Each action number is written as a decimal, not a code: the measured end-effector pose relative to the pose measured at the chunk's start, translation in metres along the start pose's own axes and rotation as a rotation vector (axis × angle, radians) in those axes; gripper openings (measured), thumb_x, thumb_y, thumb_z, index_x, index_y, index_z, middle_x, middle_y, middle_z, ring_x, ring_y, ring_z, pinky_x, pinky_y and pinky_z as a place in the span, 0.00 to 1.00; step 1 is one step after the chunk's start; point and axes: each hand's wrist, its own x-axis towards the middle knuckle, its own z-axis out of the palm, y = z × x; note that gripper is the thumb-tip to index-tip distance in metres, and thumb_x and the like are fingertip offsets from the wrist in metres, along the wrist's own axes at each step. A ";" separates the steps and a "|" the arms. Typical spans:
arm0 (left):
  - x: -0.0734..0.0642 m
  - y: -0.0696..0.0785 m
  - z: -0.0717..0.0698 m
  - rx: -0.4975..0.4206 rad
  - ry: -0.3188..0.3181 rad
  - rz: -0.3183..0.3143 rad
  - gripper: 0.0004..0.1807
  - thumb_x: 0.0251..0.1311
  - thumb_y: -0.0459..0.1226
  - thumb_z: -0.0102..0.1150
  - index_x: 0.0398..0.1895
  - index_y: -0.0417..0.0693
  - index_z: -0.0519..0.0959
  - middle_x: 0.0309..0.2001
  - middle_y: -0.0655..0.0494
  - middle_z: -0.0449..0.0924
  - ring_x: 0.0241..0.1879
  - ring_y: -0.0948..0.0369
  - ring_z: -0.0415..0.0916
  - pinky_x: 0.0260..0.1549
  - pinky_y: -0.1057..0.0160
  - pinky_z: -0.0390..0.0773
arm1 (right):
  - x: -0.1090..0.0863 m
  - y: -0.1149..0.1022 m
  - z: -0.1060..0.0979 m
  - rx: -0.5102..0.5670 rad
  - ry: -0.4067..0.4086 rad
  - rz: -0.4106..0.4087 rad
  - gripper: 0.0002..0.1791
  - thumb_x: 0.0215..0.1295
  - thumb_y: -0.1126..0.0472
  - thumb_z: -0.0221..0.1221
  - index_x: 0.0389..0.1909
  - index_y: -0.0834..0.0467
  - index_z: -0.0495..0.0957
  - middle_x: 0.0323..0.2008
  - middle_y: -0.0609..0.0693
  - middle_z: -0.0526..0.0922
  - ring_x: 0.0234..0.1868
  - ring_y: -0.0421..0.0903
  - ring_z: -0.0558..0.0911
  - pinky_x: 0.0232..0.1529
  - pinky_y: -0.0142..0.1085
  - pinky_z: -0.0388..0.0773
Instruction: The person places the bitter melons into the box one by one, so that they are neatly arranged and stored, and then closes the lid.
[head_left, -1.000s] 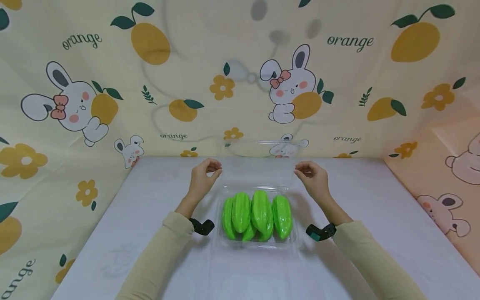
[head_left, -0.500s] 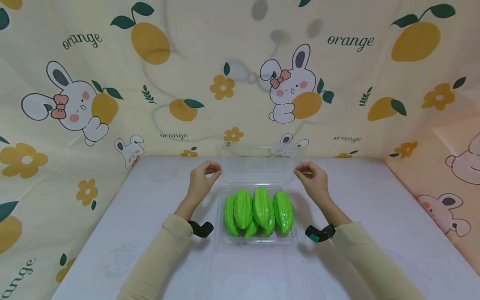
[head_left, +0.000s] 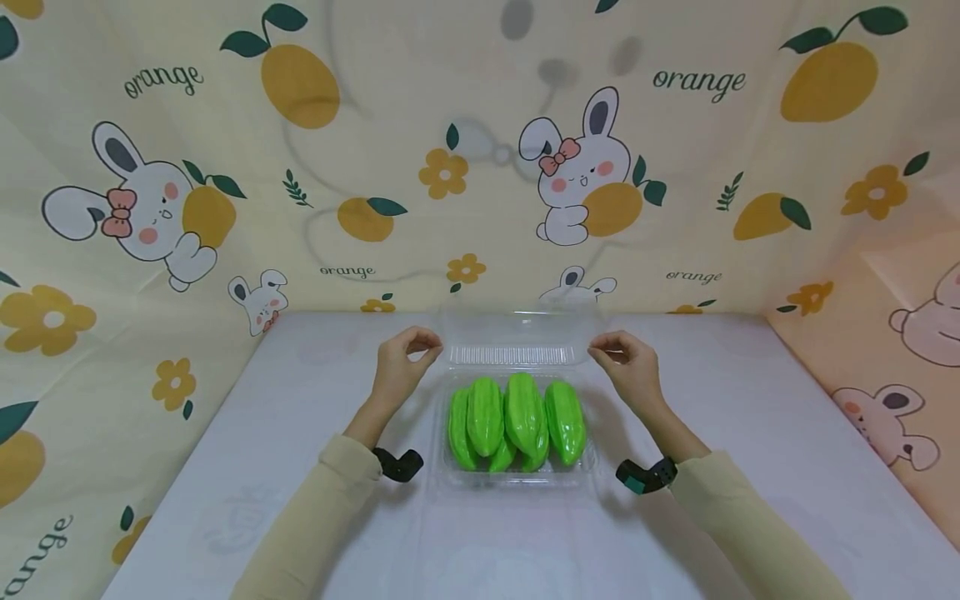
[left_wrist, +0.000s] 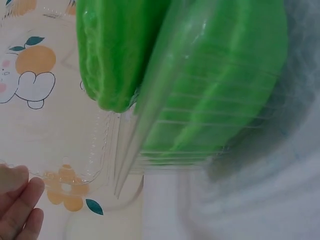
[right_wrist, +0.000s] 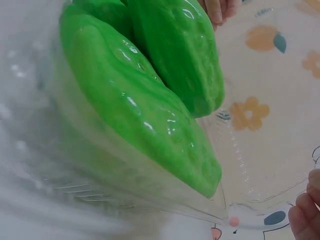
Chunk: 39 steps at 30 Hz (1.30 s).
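A clear plastic clamshell box [head_left: 517,481] stands mid-table, holding several glossy green bitter melons [head_left: 523,412] with bumpy, ridged skin. Its clear lid [head_left: 517,333] is raised at the back, behind the melons. At the lid's left side, my left hand [head_left: 405,364] pinches the edge between thumb and fingers. My right hand [head_left: 628,367] does the same at the right side. Through the box's ribbed wall, the left wrist view shows a melon [left_wrist: 215,85] close up, with the left fingertips [left_wrist: 31,192] by the lid. The right fingers [right_wrist: 305,212] show at the right wrist view's edge.
A white cloth covers the table [head_left: 517,550]. Behind it hangs a cream backdrop [head_left: 480,100] printed with rabbits and oranges, which continues along both sides. Each wrist wears a black camera band [head_left: 399,465].
The lid's upper edge has dropped in view, and its ribbed wall now shows between the hands. The melons sit slightly higher in view than a second ago. Both hands stay nearly in place.
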 end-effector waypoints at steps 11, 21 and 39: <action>-0.008 -0.001 -0.001 0.007 -0.012 0.015 0.04 0.55 0.28 0.65 0.33 0.36 0.81 0.35 0.41 0.86 0.39 0.49 0.85 0.45 0.53 0.86 | -0.008 0.003 -0.002 0.009 -0.004 -0.002 0.05 0.57 0.74 0.63 0.33 0.74 0.79 0.36 0.70 0.83 0.31 0.20 0.75 0.37 0.10 0.77; -0.014 -0.001 -0.002 0.006 -0.030 -0.009 0.04 0.56 0.29 0.65 0.34 0.37 0.82 0.35 0.43 0.87 0.41 0.49 0.86 0.47 0.53 0.86 | -0.017 0.004 -0.007 0.016 -0.013 -0.092 0.05 0.56 0.73 0.64 0.34 0.71 0.82 0.35 0.68 0.84 0.34 0.18 0.75 0.40 0.10 0.76; -0.025 -0.006 0.002 0.055 -0.018 0.034 0.04 0.51 0.24 0.66 0.31 0.37 0.83 0.35 0.42 0.87 0.42 0.47 0.85 0.48 0.53 0.86 | -0.025 0.017 -0.006 0.064 -0.003 -0.057 0.03 0.55 0.77 0.63 0.30 0.68 0.82 0.30 0.56 0.87 0.33 0.21 0.78 0.40 0.15 0.81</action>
